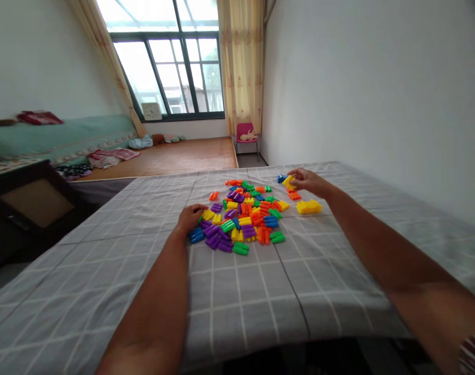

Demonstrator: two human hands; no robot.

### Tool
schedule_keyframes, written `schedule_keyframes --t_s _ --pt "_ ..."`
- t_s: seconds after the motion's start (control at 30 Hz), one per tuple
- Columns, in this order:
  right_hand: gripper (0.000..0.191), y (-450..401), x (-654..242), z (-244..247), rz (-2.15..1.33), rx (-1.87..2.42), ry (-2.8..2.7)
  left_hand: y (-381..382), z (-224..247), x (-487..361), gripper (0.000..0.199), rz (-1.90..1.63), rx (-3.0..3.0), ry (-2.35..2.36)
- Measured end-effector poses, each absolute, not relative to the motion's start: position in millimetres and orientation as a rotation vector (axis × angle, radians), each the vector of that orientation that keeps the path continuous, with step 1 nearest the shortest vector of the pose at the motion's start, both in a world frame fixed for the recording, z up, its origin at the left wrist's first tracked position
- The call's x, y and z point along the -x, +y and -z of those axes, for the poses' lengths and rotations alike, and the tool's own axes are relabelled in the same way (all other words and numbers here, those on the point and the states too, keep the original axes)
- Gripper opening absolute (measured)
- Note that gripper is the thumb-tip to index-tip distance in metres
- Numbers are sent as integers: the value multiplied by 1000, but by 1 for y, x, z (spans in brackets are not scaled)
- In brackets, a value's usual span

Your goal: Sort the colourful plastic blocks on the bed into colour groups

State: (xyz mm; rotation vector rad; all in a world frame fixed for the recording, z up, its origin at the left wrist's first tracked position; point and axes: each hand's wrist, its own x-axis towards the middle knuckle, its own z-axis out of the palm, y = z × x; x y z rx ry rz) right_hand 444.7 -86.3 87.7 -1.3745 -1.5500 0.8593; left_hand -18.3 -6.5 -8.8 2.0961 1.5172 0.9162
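Many plastic building blocks (pixel 247 232) in purple, yellow, orange, green and blue lie in a loose heap on a grey checked cloth (pixel 237 291). My left hand (pixel 191 216) rests at the heap's left edge, fingers curled over yellow and green pieces; whether it grips one is hidden. On the far right side, my right hand (pixel 304 181) pinches a yellow block (pixel 289 182) between thumb and fingers. Close to it are an orange block (pixel 294 195) and a dark blue block (pixel 282 178). A cluster of yellow blocks (pixel 309 207) sits just nearer to me.
Beyond the cloth is a low brown platform (pixel 183 156) with clothes and soft toys. A pink chair (pixel 246 133) stands under the curtain (pixel 241 67). A dark cabinet (pixel 30 203) is on the left, and a white wall (pixel 378 94) runs along the right.
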Motion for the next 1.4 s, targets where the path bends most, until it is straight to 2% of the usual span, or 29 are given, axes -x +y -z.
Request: schedule_keyframes --t_s 0.13,0.37,0.73,0.9,1.13,1.4 --pt "40 -112 -507 -79 -810 1537 -1363 -6 8 20 35 -882 -2103 1544" --pt "45 -154 -508 -69 -986 1497 -1828 -11 0 17 35 -879 -2087 1561" --pt "28 -157 -498 -42 -353 1614 -2041 -15 -4 17 38 -861 -2097 1581" --pt "34 -161 -502 -34 -462 1554 -2135 -16 -6 15 36 -866 -2076 1599" --pt "31 -162 -501 -27 -499 1548 -2117 -16 -3 17 39 -878 -2066 1569" --pt "43 -168 -485 -33 -304 1563 -1931 -18 -3 11 34 -902 -2036 1574"
